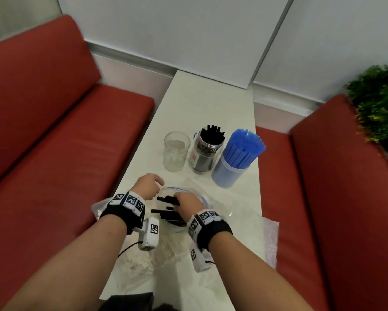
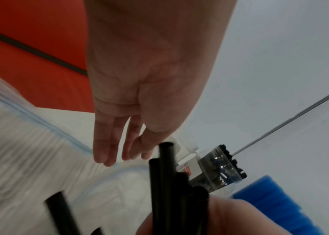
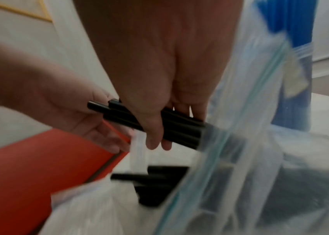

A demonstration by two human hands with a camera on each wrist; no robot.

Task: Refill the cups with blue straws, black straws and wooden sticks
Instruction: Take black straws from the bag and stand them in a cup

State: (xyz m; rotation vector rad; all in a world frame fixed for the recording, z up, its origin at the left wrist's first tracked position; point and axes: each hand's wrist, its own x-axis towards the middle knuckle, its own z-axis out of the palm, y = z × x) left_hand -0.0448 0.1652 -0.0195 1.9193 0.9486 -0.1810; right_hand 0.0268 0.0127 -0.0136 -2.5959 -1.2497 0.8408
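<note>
My right hand [image 1: 184,202] grips a bundle of black straws [image 1: 166,199] at the mouth of a clear zip bag [image 1: 205,199], and the right wrist view shows the bundle [image 3: 181,127] half out of the bag [image 3: 240,143]. More black straws [image 1: 168,216] lie in the bag. My left hand [image 1: 149,186] hovers at the bag's rim with straight fingers [image 2: 104,152], holding nothing I can see. Behind stand an empty glass jar [image 1: 176,151], a jar of black straws [image 1: 207,151] and a cup of blue straws [image 1: 238,158].
A second clear bag with pale sticks [image 1: 139,261] lies under my left wrist on the white table [image 1: 206,104]. Another flat plastic bag [image 1: 270,239] hangs over the right edge. Red bench seats [image 1: 54,153] flank the table, and a green plant [image 1: 381,104] is at the right.
</note>
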